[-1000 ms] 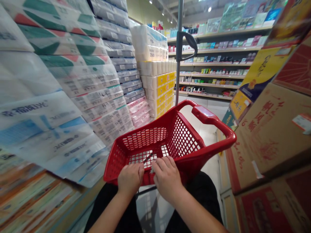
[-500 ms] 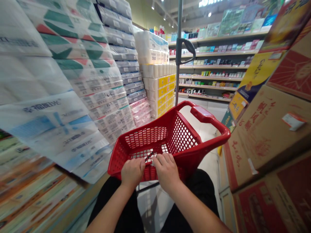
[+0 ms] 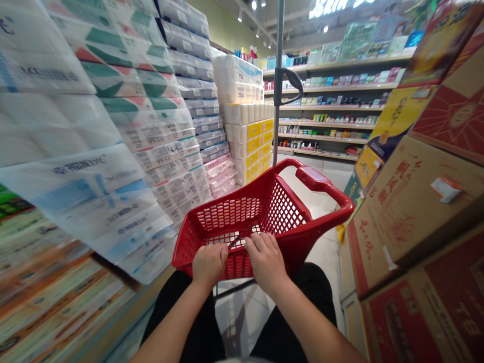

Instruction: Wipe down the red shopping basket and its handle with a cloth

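A red plastic shopping cart point(image 3: 242, 213) with perforated walls stands right in front of my knees, its red handle pointing to the right. My left hand point(image 3: 209, 263) is closed over the near rim of the cart, thumb on top. Just to its right, my right hand point(image 3: 265, 257) curls over the same rim, its fingertips inside the basket. The two hands are a short gap apart. A small dark thing, too small to make out, shows in the basket between them.
Tall stacks of wrapped tissue packs point(image 3: 109, 196) line the left side. Cardboard boxes point(image 3: 412, 196) are piled on the right. A grey pole point(image 3: 278, 118) with a dark hook rises beyond the cart. Shelves point(image 3: 328, 108) of small goods stand at the back.
My right hand has shifted slightly right along the rim, widening the gap between my hands. The view has tilted slightly, and the cart's left end sits a little further right.
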The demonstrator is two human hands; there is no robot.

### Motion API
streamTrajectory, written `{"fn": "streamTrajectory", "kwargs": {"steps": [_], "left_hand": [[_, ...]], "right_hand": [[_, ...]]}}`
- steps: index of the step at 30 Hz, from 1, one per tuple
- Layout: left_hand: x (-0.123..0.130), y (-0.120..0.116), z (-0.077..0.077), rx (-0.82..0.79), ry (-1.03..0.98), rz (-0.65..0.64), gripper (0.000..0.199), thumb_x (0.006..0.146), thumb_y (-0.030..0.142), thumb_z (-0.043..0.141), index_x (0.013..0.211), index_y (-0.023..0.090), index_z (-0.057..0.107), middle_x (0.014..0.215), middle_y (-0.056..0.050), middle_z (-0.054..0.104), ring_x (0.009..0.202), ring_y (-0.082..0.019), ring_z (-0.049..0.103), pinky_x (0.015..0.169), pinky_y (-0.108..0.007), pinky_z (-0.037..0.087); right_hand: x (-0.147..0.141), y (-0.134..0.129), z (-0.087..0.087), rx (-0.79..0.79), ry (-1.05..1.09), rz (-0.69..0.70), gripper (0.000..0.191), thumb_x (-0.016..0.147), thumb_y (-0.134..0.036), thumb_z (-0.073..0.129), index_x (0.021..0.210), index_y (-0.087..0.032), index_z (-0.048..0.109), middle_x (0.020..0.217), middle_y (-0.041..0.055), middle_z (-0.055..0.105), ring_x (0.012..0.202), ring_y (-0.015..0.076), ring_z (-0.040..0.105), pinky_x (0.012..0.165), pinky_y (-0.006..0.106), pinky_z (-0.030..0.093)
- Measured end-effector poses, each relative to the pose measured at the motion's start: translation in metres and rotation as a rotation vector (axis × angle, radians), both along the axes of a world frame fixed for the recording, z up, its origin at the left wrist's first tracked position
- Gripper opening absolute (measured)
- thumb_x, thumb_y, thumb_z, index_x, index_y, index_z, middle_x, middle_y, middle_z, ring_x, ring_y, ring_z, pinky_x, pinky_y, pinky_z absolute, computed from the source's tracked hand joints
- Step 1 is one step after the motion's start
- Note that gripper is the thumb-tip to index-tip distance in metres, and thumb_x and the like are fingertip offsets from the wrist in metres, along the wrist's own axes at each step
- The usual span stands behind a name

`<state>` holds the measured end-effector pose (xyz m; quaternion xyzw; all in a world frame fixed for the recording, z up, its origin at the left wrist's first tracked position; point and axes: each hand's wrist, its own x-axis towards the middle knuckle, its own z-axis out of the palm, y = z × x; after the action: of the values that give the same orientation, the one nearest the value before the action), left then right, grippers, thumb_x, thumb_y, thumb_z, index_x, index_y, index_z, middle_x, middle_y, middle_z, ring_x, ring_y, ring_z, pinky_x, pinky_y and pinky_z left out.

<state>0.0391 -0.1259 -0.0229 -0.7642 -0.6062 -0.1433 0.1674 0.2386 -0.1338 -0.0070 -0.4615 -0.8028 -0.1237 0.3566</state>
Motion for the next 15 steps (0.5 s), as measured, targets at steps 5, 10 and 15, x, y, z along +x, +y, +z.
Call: {"fn": "streamTrajectory", "kwargs": {"steps": [5,10,15], "left_hand": [[0.0,0.0,0.0,-0.007,-0.014,-0.007,0.044,0.095,0.032,0.027,0.084,0.019,0.067,0.077,-0.006,0.069,0.075,-0.021,0.06,0.07,-0.035,0.036],[-0.002,0.002,-0.003,0.011,0.001,0.004,0.045,0.096,0.032,0.026,0.085,0.019,0.067,0.078,-0.006,0.069,0.076,-0.021,0.06,0.071,-0.035,0.036],[-0.001,0.002,-0.003,0.002,0.006,0.006,0.043,0.095,0.033,0.028,0.086,0.02,0.067,0.078,-0.005,0.069,0.076,-0.021,0.061,0.07,-0.034,0.036]], "right_hand": [[-0.006,0.0,-0.002,-0.048,-0.045,0.073,0.027,0.089,-0.018,0.051,0.113,-0.023,0.06,0.109,0.0062,0.061,0.103,0.02,0.049,0.097,0.038,0.035],[-0.014,0.003,-0.01,0.027,-0.038,0.062,0.029,0.09,-0.02,0.049,0.117,-0.019,0.059,0.114,0.0094,0.06,0.109,0.0227,0.047,0.099,0.04,0.035],[-0.016,0.009,-0.001,-0.094,-0.076,0.123,0.023,0.088,-0.021,0.054,0.109,-0.023,0.062,0.103,0.0047,0.064,0.094,0.0183,0.054,0.087,0.032,0.042]]}}
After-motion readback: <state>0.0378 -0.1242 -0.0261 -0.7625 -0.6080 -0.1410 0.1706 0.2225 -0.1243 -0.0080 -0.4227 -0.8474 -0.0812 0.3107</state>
